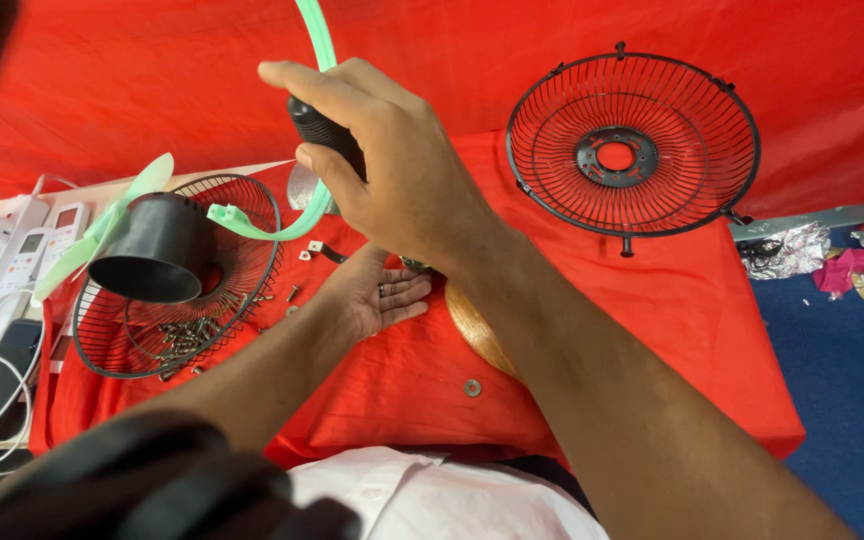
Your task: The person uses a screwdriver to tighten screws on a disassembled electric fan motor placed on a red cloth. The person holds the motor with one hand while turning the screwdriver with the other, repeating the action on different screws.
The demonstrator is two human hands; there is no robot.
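right hand (pixel 402 170): closed around a black screwdriver handle (pixel 324 130), raised above the left. left hand (pixel 377 298): open, palm up, small screws (pixel 385 290) on it. left of it, wire guard (pixel 177 275) collecting loose screws. best kept level, palm cupped, driver upright.

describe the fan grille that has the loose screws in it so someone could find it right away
On the red cloth, look to the left edge, beside the white remote controls. The black wire fan grille there holds a black cup-shaped housing and a pile of screws. The other grille, far right, is empty with a central ring.
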